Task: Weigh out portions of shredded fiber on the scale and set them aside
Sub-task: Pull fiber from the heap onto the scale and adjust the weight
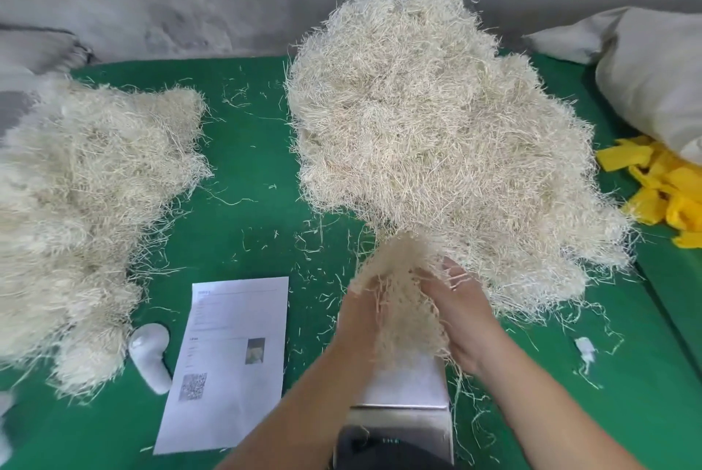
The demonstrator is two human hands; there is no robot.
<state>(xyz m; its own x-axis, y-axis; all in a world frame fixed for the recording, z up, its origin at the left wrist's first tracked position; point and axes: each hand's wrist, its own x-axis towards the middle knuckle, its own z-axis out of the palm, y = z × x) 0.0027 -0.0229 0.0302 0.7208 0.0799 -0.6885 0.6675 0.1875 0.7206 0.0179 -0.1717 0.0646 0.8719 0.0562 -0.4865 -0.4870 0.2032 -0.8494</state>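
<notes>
A big heap of pale shredded fiber lies on the green table, right of centre. A second, flatter heap of fiber covers the left side. Between my two hands I hold a clump of fiber just above the steel pan of the scale, at the near edge of the big heap. My left hand cups the clump from the left, partly buried in strands. My right hand presses it from the right with fingers spread along the fiber. The scale's dark display shows at the bottom.
A printed sheet with a QR code lies left of the scale, a white handheld device beside it. Yellow bags and a grey sack sit at the right edge. Loose strands litter the green table.
</notes>
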